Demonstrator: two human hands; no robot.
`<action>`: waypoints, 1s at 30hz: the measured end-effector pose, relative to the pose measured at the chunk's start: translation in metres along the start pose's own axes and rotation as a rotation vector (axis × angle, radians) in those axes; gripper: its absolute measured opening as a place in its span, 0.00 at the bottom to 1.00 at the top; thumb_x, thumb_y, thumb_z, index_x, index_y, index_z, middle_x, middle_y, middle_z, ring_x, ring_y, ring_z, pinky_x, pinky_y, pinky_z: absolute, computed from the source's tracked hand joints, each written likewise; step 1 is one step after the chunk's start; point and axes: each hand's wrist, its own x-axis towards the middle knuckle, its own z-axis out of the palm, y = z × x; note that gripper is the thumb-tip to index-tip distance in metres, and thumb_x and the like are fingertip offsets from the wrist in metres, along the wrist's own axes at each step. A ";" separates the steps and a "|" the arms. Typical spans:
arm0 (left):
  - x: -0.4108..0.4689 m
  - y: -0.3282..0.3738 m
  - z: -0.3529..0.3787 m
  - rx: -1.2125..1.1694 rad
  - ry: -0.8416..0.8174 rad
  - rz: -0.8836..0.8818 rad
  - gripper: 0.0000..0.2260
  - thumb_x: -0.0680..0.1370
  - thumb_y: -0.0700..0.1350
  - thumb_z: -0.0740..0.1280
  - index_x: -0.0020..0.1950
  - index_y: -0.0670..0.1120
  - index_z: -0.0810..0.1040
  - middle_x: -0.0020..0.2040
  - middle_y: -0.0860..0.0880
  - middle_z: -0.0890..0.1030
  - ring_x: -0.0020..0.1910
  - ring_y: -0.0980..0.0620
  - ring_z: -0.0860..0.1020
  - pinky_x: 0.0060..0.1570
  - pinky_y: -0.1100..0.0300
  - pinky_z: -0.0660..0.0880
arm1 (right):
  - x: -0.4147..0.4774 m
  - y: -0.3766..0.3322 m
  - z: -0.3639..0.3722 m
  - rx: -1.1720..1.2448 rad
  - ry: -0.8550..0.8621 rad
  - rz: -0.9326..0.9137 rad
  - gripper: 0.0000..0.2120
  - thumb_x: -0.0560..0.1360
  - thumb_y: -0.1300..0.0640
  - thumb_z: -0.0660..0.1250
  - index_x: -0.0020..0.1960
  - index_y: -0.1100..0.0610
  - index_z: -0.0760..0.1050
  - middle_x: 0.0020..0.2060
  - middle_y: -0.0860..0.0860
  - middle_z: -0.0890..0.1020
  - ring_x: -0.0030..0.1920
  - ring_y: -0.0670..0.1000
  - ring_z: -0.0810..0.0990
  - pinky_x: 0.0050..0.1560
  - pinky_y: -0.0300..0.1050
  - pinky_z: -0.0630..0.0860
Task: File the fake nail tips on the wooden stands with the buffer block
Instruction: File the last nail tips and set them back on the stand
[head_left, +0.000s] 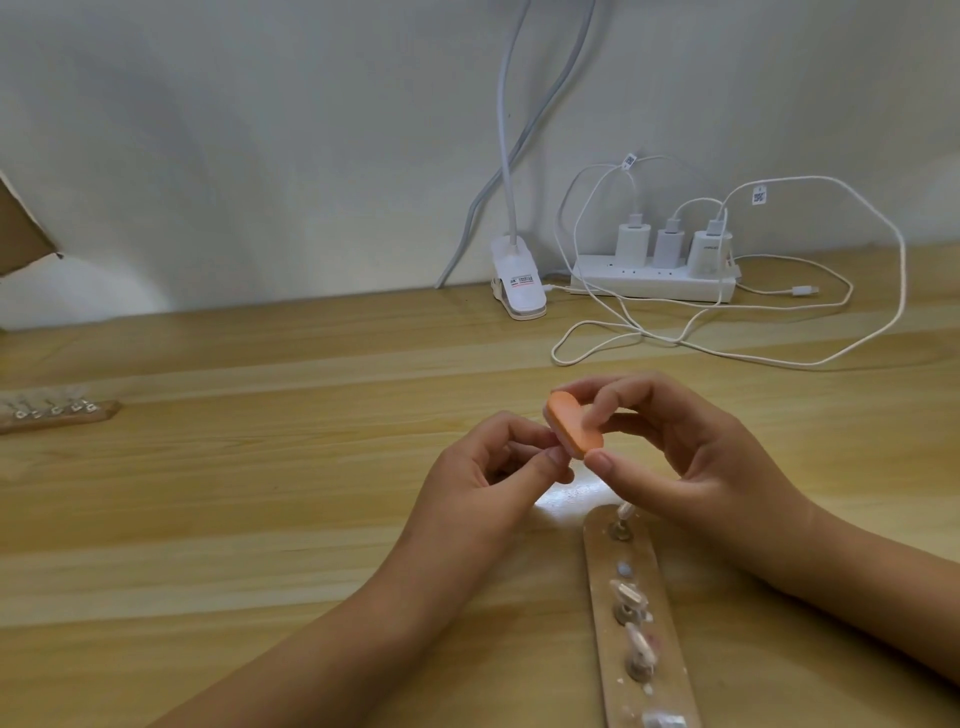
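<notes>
An orange buffer block is held above the wooden table between the fingers and thumb of my right hand. My left hand pinches something small against the block's lower edge; the item itself is hidden by my fingertips. Below my right hand lies a wooden stand running toward me, with several clear nail tips on metal pegs. A second wooden stand with nail tips lies at the far left.
A white power strip with three chargers and looping white cables sits at the back right by the wall. A white clip lamp base stands beside it. Cardboard pokes in at the left edge.
</notes>
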 end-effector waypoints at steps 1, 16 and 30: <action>0.000 0.000 0.000 0.007 -0.005 -0.003 0.06 0.71 0.51 0.70 0.43 0.50 0.81 0.38 0.52 0.84 0.42 0.58 0.81 0.45 0.68 0.74 | 0.001 0.001 0.000 -0.023 0.014 -0.008 0.11 0.72 0.55 0.70 0.53 0.55 0.75 0.56 0.48 0.82 0.60 0.53 0.80 0.61 0.44 0.76; -0.001 0.001 0.001 0.037 -0.035 -0.021 0.04 0.71 0.51 0.69 0.42 0.51 0.81 0.38 0.53 0.83 0.41 0.58 0.80 0.41 0.69 0.73 | 0.000 0.004 -0.005 -0.061 -0.020 -0.050 0.11 0.73 0.57 0.69 0.54 0.57 0.74 0.55 0.47 0.82 0.60 0.53 0.80 0.63 0.43 0.75; -0.003 0.001 0.001 0.057 -0.041 0.006 0.02 0.73 0.50 0.73 0.42 0.55 0.82 0.42 0.49 0.85 0.42 0.56 0.80 0.43 0.65 0.75 | 0.002 0.006 -0.006 -0.164 -0.054 -0.038 0.09 0.71 0.50 0.72 0.46 0.54 0.79 0.46 0.47 0.76 0.48 0.52 0.78 0.52 0.45 0.76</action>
